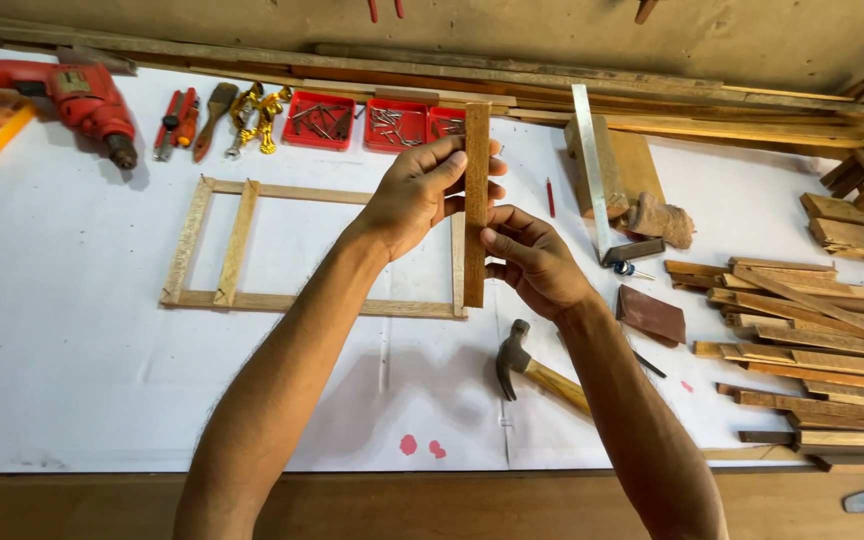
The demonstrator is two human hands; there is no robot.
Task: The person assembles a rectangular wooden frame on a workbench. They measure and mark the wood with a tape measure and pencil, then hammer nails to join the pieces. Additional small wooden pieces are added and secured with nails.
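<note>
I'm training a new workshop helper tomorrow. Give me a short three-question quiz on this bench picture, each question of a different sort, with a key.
1. True or false: the left hand and the right hand both hold the wooden strip.
2. Multiple choice: the hammer lies A) inside the wooden frame, B) on the white sheet below the right hand, C) beside the red drill.
3. Fill in: the three trays of nails at the back of the bench are coloured ____.

Key: 1 true; 2 B; 3 red.
</note>
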